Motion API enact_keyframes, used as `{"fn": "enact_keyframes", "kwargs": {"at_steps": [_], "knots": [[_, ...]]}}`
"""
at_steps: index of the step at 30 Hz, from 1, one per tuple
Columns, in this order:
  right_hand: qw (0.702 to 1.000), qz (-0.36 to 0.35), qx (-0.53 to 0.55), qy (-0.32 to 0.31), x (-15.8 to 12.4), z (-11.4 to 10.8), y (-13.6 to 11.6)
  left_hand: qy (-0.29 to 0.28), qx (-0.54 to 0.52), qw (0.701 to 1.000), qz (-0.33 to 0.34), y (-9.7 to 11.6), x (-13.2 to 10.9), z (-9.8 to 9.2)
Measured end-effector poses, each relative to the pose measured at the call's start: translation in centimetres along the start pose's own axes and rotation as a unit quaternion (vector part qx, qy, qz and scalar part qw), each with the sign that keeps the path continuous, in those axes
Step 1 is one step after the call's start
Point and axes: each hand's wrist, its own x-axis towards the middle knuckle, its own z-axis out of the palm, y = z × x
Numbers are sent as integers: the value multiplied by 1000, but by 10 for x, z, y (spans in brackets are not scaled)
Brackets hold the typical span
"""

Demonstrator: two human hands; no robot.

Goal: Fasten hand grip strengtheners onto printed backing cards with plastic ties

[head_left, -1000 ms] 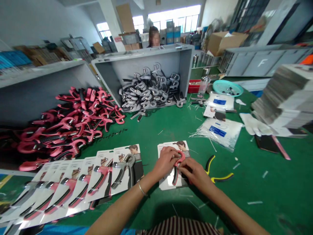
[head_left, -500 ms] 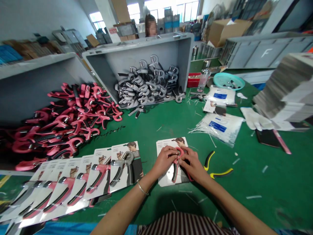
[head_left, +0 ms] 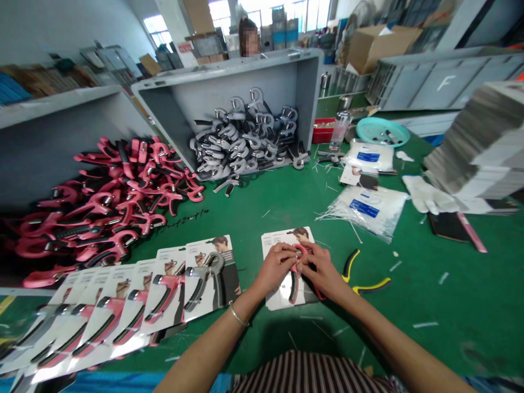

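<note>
A pink and black hand grip strengthener (head_left: 293, 288) lies on a printed white card (head_left: 303, 297), on top of other such cards. My left hand (head_left: 275, 268) is closed on its upper left side, the fingertips pressed at the pink head. From the other side my right hand (head_left: 322, 267) pinches the same strengthener near its spring end. The fingers cover most of its upper part, and any small piece between them is hidden. Just right of my right hand lie yellow and black pliers (head_left: 372, 287), their jaws out of sight behind the hand.
At left, carded strengtheners (head_left: 164, 297) overlap in a row. Behind stand a grey bin (head_left: 184, 82) of grey strengtheners and another of pink strengtheners (head_left: 126, 202). To the right are bags of white zip ties (head_left: 364, 210), a turquoise dish (head_left: 364, 131), white gloves (head_left: 429, 195) and stacked cards (head_left: 470, 142).
Both hands stay on the pink strengthener, with only slight finger movement. The view has shifted a little.
</note>
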Motion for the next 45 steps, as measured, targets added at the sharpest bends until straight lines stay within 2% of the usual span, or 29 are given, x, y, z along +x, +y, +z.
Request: {"fn": "enact_keyframes", "kwargs": {"at_steps": [12,17,20,25,29,32,35,37,39,42,45], "knots": [[1000,4,4,10,5,1,1,-16,39,999,32,-5,-4,-3],[1000,19,10,23,30,3,1,-3,-53,998,-38,-7,10,-12],[1000,7,7,16,47,4,-1,20,-62,996,-67,-10,25,-21],[999,-30,3,-31,46,3,2,21,-59,995,-82,-7,33,-26],[1000,-16,15,13,42,9,4,20,-58,996,-62,-5,28,-26],[999,-24,21,21,45,13,6,17,-42,998,-52,-4,29,-29],[998,-49,25,21,47,15,9,52,-13,998,-36,3,27,-28],[998,-58,23,34,46,17,12,80,21,997,-12,11,19,-21],[997,-60,18,48,46,18,15,80,93,992,39,18,5,-9],[997,-66,11,49,50,21,17,35,227,964,133,18,-23,11],[996,-75,6,38,59,23,17,-10,305,935,180,12,-42,28]]}}
